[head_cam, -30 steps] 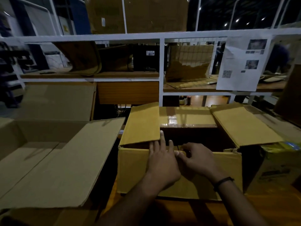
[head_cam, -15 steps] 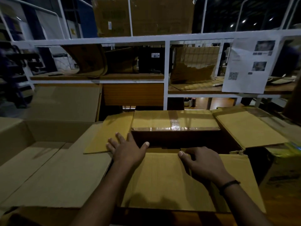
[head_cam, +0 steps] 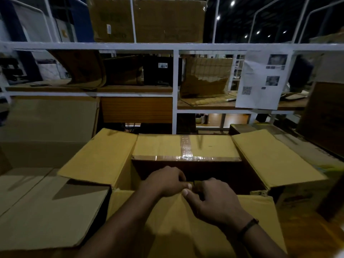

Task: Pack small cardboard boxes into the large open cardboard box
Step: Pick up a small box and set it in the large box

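A yellow cardboard box [head_cam: 186,146] stands right in front of me with all its flaps spread outward; its inside is dark and I cannot see what it holds. My left hand [head_cam: 165,180] and my right hand [head_cam: 214,199] meet at the middle of the near flap [head_cam: 186,231], fingers curled over its edge and thumbs touching. The left flap [head_cam: 100,157] and the right flap [head_cam: 270,157] lie folded out. A larger brown open box [head_cam: 37,211] sits to the left, with its flap lying under the yellow box's left flap.
A white metal shelf rack [head_cam: 175,46] rises behind the boxes, holding cardboard boxes [head_cam: 147,19] and a printed paper sheet [head_cam: 260,79]. A colourful printed box [head_cam: 297,194] stands close on the right. The wooden table [head_cam: 316,237] shows at the lower right.
My left hand has left the left flap and come back to the middle beside my right hand. Both hands have closed on the near flap's edge. The left flap now lies folded out.
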A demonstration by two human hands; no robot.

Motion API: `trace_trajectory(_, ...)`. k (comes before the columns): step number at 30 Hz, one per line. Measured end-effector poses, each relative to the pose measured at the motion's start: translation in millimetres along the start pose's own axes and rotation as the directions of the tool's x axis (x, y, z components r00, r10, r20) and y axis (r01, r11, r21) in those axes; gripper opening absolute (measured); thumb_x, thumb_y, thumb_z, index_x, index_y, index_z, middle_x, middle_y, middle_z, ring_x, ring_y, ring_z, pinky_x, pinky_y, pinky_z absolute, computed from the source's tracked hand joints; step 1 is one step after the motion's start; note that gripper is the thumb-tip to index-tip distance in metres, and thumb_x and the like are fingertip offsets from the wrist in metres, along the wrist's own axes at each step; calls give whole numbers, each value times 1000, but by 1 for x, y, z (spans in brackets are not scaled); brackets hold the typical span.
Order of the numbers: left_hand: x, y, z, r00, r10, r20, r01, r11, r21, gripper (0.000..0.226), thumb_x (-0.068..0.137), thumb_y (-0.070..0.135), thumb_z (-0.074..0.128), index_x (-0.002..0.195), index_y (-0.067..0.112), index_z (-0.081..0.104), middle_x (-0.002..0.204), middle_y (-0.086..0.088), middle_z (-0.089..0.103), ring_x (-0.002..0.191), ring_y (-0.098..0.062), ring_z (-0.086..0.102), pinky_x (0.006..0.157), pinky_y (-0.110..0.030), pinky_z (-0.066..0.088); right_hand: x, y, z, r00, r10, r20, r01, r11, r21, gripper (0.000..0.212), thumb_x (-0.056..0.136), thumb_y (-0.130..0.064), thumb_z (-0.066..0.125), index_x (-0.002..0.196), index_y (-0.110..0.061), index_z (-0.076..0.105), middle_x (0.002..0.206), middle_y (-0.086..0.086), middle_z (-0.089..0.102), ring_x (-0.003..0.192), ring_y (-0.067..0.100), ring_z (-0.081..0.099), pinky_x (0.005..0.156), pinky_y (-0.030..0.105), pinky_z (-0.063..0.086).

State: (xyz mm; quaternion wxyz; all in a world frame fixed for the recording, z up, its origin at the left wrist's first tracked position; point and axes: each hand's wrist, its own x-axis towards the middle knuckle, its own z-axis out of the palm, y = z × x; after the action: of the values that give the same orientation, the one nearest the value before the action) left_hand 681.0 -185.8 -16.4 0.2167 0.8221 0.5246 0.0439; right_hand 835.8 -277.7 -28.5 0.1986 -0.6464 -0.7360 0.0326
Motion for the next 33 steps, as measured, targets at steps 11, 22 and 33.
trace_trajectory(11,32,11,-19,992,-98,82,70,952,296,49,89,56,69,130,31,60,117,2,67,102,-19,63,91,-41,53,33,9,-45,860,179,478,-170,984,-63,21,101,-42,57,105,-25,69,95,-4,70,87,11,69,79,26,59)
trace_trajectory(22,61,-3,-93,960,35,-278,38,967,252,87,90,63,63,160,31,22,166,-6,28,151,-34,27,118,-54,33,150,43,-77,983,183,25,-172,956,-237,63,99,-42,60,153,-21,36,154,9,42,139,28,43,112,45,44)
trace_trajectory(33,125,-54,-77,996,-51,-78,77,921,382,102,88,65,66,164,25,10,172,-2,7,156,-36,7,122,-56,19,211,73,-14,955,193,226,-110,935,-336,75,94,-42,68,156,-20,32,162,9,30,145,32,35,115,49,40)
